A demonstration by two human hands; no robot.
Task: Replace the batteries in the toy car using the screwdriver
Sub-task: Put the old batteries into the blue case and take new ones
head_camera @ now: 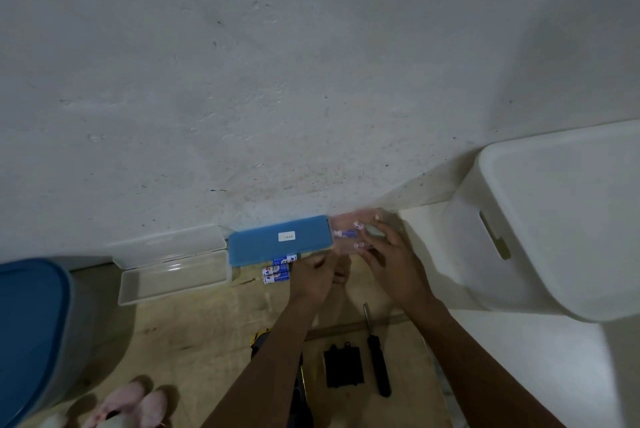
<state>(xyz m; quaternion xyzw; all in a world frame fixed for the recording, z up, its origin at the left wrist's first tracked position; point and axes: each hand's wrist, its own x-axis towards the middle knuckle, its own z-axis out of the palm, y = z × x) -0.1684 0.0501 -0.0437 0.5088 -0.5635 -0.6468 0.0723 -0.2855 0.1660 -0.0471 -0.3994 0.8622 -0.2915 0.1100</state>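
Toy car (259, 341), apparently the yellow-black object mostly hidden beneath the left forearm. Its black battery cover (343, 367) lay detached beside the screwdriver (378, 362), so unscrewing appeared done, with refitting still to come. Blue batteries (277, 271) lay near the wall. Right hand (391, 261) stretched its fingers onto a blurred clear battery case (349, 233). Left hand (311, 277): grip indiscernible.

A scuffed white wall (277, 64) rises behind a tan wooden surface (194, 330), flanked by a white storage bin (554, 219) in dim light.
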